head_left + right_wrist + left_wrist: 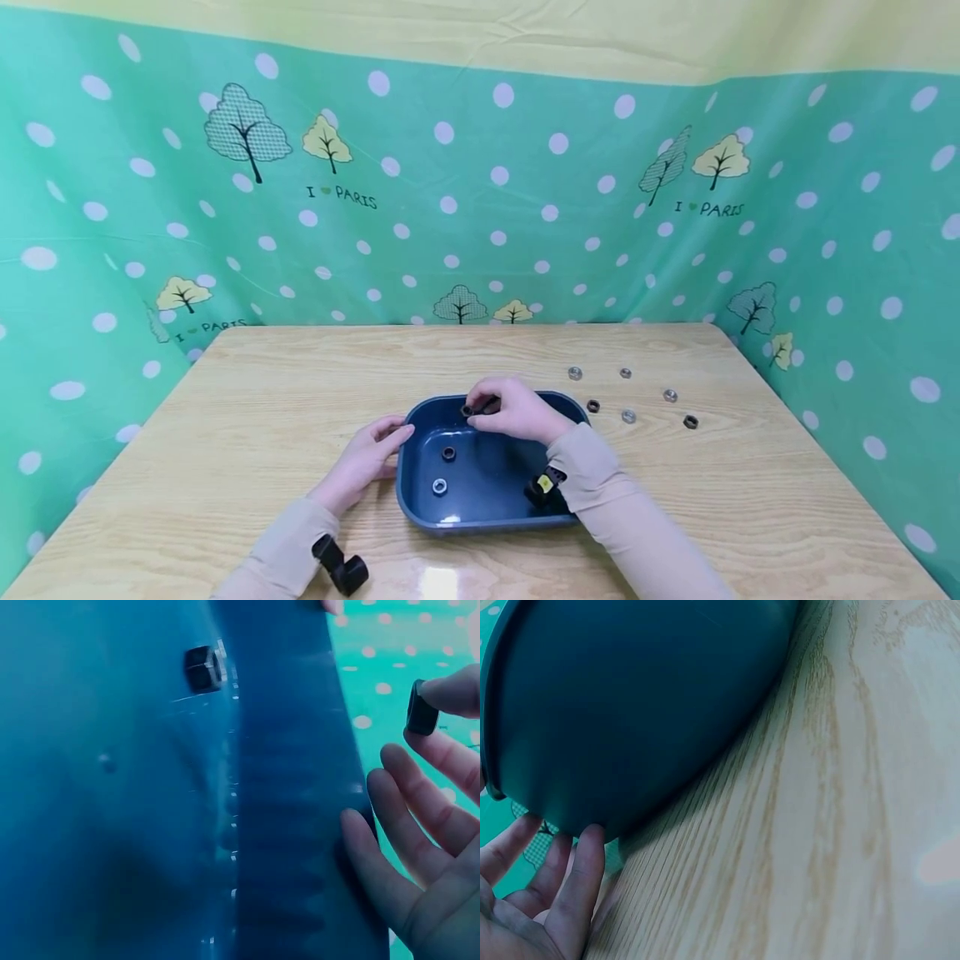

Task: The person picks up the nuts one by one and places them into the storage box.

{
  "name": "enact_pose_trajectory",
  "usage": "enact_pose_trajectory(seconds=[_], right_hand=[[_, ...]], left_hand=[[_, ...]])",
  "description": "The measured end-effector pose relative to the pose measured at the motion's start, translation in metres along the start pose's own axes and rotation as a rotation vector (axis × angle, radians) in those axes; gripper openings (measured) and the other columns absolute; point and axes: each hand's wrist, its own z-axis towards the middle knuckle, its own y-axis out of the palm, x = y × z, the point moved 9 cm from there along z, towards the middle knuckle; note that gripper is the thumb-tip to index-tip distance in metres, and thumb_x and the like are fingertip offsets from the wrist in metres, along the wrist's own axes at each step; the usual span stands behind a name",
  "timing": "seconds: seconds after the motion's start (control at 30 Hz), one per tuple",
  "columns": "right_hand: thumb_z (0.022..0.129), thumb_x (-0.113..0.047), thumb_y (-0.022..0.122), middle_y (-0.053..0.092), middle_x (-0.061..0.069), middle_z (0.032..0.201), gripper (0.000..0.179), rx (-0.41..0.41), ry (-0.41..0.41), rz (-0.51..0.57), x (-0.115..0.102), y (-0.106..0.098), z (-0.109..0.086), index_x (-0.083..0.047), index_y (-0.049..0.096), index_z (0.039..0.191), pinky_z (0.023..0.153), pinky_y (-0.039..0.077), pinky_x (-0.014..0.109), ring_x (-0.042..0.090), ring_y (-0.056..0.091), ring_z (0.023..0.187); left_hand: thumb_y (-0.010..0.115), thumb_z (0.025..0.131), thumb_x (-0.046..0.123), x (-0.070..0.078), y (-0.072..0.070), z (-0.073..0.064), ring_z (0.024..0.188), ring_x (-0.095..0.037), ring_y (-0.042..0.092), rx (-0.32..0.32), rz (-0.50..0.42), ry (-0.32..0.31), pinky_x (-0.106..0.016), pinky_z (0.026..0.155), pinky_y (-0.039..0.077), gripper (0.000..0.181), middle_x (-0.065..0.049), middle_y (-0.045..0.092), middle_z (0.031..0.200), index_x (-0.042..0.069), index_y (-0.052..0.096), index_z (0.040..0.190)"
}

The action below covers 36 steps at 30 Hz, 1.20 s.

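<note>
A dark blue plastic basin (491,527) stands on the table. My left hand (363,458) holds its left side, with a fingertip at the rim and other fingers (581,881) against the outer wall. Over the basin's far edge, my right hand (517,408) pinches a black hex nut (422,709) between thumb and a finger; its other fingertips are near the rim. Inside the basin lie a dark nut (448,452) and a silver nut (440,487), apart from each other.
Several loose nuts lie right of the basin, among them silver nuts (628,416) and a dark nut (691,422). They rest on the light wooden table (300,375). A green dotted curtain (525,192) encloses the back and sides.
</note>
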Motion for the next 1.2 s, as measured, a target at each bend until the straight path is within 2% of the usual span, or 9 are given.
enact_pose_trajectory(seconds=[0.27, 0.5, 0.67, 0.9, 1.2], right_hand=[[0.083, -0.016, 0.067, 0.066, -0.003, 0.095, 0.012, -0.087, 0.011, -0.092, 0.003, 0.015, -0.001, -0.013, 0.068, 0.095, 0.075, 0.052, 0.022, 0.012, 0.059, 0.084], [0.081, -0.017, 0.069, 0.064, -0.004, 0.094, 0.011, -0.15, 0.001, -0.205, 0.004, 0.024, -0.002, -0.015, 0.068, 0.092, 0.068, 0.047, 0.019, 0.01, 0.055, 0.078], [0.08, -0.018, 0.07, 0.063, -0.004, 0.093, 0.011, -0.193, -0.007, -0.296, 0.006, 0.029, -0.002, -0.015, 0.069, 0.09, 0.072, 0.047, 0.02, 0.01, 0.054, 0.081], [0.081, -0.02, 0.072, 0.064, -0.006, 0.094, 0.009, -0.232, 0.042, -0.391, 0.013, 0.034, -0.003, -0.017, 0.069, 0.089, 0.079, 0.049, 0.022, 0.007, 0.053, 0.084], [0.079, -0.019, 0.074, 0.063, -0.005, 0.094, 0.011, -0.257, 0.069, -0.442, 0.013, 0.038, -0.006, -0.017, 0.069, 0.088, 0.079, 0.049, 0.021, 0.006, 0.052, 0.082]], left_hand=[[0.054, 0.096, 0.033, -0.004, -0.002, 0.003, 0.107, -0.023, 0.057, 0.013, 0.013, 0.005, -0.039, 0.08, 0.058, 0.046, -0.02, 0.054, 0.129, 0.001, 0.051, 0.129], [0.054, 0.096, 0.035, -0.004, -0.002, 0.002, 0.107, -0.023, 0.058, 0.023, 0.021, -0.001, -0.039, 0.081, 0.058, 0.047, -0.018, 0.056, 0.128, 0.002, 0.052, 0.129], [0.054, 0.096, 0.033, -0.002, -0.001, 0.001, 0.104, -0.021, 0.058, 0.017, 0.015, 0.002, -0.04, 0.08, 0.058, 0.048, -0.02, 0.055, 0.127, 0.0, 0.05, 0.13], [0.053, 0.097, 0.031, -0.002, -0.001, 0.003, 0.102, -0.019, 0.059, 0.029, 0.007, -0.005, -0.039, 0.079, 0.058, 0.046, -0.021, 0.055, 0.128, -0.001, 0.05, 0.13], [0.054, 0.096, 0.033, -0.004, -0.001, 0.001, 0.105, -0.021, 0.059, 0.028, 0.023, -0.009, -0.039, 0.079, 0.058, 0.049, -0.021, 0.055, 0.128, -0.001, 0.049, 0.131]])
